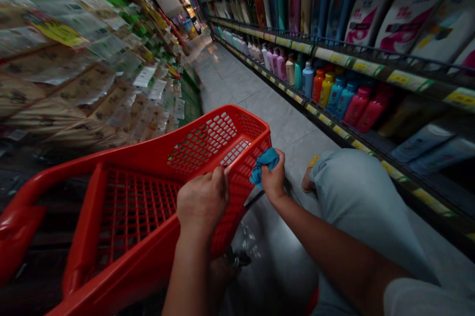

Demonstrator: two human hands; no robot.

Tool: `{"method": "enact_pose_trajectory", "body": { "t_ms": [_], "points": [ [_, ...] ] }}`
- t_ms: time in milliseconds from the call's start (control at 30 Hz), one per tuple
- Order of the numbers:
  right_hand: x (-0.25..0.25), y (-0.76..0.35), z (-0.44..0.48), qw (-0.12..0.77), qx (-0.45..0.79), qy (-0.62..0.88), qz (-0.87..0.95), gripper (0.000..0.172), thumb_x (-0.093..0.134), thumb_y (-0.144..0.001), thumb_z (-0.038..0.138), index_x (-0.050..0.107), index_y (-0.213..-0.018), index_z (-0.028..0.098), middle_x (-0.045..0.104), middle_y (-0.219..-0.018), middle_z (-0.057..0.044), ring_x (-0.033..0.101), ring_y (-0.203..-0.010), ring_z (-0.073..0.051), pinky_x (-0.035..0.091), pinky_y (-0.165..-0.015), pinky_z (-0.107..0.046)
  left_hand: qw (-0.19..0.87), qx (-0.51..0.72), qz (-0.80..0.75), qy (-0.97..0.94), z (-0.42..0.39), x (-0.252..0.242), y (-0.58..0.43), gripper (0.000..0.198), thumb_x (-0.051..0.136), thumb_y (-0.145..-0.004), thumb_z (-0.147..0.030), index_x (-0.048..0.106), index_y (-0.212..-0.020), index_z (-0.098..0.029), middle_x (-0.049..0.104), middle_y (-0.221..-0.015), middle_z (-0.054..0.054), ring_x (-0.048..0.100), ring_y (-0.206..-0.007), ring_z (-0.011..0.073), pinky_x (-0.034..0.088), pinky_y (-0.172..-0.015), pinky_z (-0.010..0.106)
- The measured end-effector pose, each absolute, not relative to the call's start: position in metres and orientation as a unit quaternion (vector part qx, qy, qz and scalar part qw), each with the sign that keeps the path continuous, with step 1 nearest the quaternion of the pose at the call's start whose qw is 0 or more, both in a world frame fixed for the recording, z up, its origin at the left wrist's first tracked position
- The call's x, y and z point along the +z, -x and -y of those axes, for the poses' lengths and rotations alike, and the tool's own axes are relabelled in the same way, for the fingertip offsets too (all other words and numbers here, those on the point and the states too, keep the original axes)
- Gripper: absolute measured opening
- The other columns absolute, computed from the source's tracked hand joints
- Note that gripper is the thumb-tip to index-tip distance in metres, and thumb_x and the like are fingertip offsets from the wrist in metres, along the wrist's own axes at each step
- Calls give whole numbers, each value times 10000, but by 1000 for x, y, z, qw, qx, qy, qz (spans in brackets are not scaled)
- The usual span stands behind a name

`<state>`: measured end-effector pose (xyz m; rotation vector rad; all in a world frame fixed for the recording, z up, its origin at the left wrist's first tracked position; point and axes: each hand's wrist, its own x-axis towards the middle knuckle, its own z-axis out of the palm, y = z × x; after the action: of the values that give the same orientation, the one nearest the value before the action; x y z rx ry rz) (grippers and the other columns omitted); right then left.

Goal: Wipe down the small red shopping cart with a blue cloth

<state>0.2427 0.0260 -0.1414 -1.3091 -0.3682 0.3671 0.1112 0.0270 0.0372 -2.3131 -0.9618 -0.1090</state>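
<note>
A red plastic shopping cart (148,150) with meshed walls stands to my left, its handle at the far left of the view. My left hand (204,198) is closed over the cart's near rim; its fingertips are hidden behind the knuckles. In my right hand (274,173) I hold a crumpled blue cloth (266,161) up against the outside of the cart's near wall, close to its front end. Whether the cloth presses on the mesh I cannot tell.
Shelves (334,53) with bottles run along the right side. Packaged goods (74,78) are stacked high at the left. Grey floor tiles (245,78) lead down the aisle. My bent knee (356,182) is right of the cart, and a caster wheel (239,259) shows beneath it.
</note>
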Motion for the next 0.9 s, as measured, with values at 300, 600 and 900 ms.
{"method": "enact_pose_trajectory", "body": {
  "t_ms": [300,600,900],
  "points": [
    [-126,-277,-14,770,183,597,135,536,546,-719,163,476,-1247,226,654,-1015,-44,651,-930,-204,550,-884,-355,290,-76,330,895,-33,39,-87,436,412,-1021,-363,642,-682,-216,654,-571,32,604,-553,172,265,-553,323],
    [-125,-279,11,732,214,639,97,323,544,-697,247,530,-1018,218,652,-881,-23,637,-828,-208,549,-839,-358,291,-126,254,914,-37,43,-70,399,482,-993,-299,616,-627,-215,613,-528,1,586,-518,156,322,-538,300],
    [-125,-299,30,680,391,610,110,301,554,-623,203,638,-912,212,675,-702,25,613,-606,-181,549,-605,-313,217,-93,266,935,-29,49,-42,399,457,-1005,-329,685,-694,-230,694,-631,3,635,-582,155,391,-573,284]
  ]
}}
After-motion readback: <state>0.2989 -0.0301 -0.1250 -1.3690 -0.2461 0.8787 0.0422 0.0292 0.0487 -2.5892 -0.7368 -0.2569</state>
